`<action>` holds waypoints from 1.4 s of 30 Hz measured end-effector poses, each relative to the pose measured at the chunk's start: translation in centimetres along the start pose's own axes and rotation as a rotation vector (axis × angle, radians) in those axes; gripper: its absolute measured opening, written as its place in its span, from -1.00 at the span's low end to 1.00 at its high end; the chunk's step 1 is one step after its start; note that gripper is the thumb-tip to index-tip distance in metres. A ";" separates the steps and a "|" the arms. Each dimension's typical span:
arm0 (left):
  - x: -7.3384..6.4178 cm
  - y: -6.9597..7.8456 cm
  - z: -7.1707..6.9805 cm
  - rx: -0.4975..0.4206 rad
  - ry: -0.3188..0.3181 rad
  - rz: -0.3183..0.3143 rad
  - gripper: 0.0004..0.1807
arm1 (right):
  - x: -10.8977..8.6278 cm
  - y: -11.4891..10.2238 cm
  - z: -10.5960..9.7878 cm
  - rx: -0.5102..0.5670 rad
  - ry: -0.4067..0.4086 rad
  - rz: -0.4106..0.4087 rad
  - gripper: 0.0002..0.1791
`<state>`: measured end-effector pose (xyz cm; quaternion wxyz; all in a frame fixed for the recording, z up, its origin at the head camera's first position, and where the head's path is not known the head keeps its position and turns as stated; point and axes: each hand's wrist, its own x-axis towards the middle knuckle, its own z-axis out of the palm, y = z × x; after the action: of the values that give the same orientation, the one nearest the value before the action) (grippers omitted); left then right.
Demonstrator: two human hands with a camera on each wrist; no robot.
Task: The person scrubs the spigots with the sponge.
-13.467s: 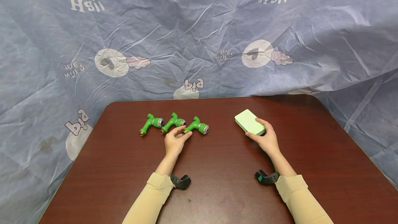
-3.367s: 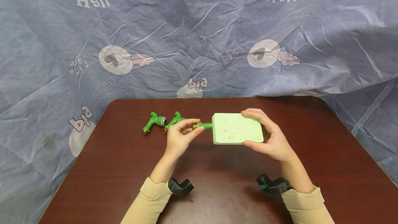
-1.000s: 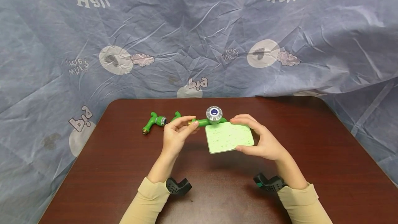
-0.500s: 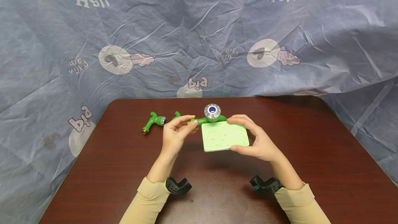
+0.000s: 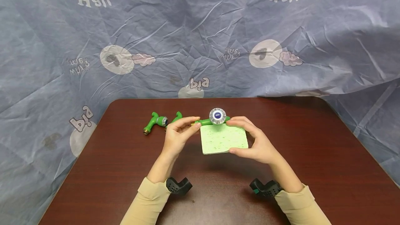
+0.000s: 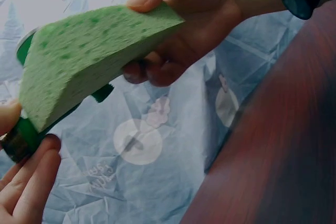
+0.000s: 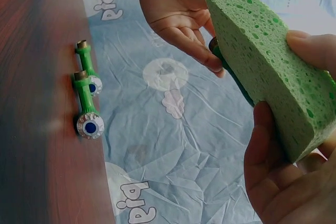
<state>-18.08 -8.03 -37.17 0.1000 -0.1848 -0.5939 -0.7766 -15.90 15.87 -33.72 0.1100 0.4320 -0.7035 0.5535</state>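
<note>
From where I stand, the leftmost thing on the brown table point(image 5: 109, 169) is a green tap point(image 5: 155, 122) lying on its side. Beside it lies another tap point(image 5: 178, 115), mostly hidden behind the left hand point(image 5: 175, 139), so of these 2 I can see only 1 fully. The left hand pinches the brass end of the held tap point(image 5: 214, 116) between thumb and fingers. This tap is up above the table, with its round knob turned towards the person. Just in front of it is the pale green sponge point(image 5: 223, 139), covering its lower side. The right hand point(image 5: 259, 145) grips the sponge by 2 opposite edges, the thumb below and the fingers above. The 2 hands are apart, with tap and sponge between them.

In my judgement, the step in hand is rubbing the tap with the sponge; they seem to touch, but I cannot see the contact itself. The next move, I think, calls for a firm left pinch, because the tap is held only at its end, and for gentle sponge pressure around the knob.
</note>
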 end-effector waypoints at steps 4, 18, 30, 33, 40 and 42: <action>0.1 0.1 -0.2 -0.022 -0.019 -0.024 -0.68 | -0.2 0.7 -0.2 0.000 -0.002 -0.011 -0.26; 0.2 -0.2 -0.1 -0.079 -0.018 -0.020 -0.67 | -1.1 2.8 -0.8 0.079 -0.033 0.097 -0.23; 0.1 0.2 -0.6 -0.006 -0.123 -0.078 -0.54 | -1.3 2.8 -1.2 0.065 -0.026 0.137 -0.26; 0.1 0.1 -0.8 0.057 -0.146 -0.050 -0.56 | -1.3 2.7 -1.2 0.082 -0.030 0.136 -0.26; 0.2 -0.2 -0.9 0.073 -0.110 -0.021 -0.62 | -1.2 2.6 -1.7 0.007 -0.032 0.099 -0.24; 0.2 -0.2 -0.9 0.052 -0.096 -0.020 -0.62 | -1.1 2.4 -2.0 -0.009 -0.012 0.079 -0.23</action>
<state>-18.47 -8.80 -37.44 0.0686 -0.2132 -0.6199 -0.7520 -17.64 18.19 -35.39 0.0856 0.4067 -0.7231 0.5517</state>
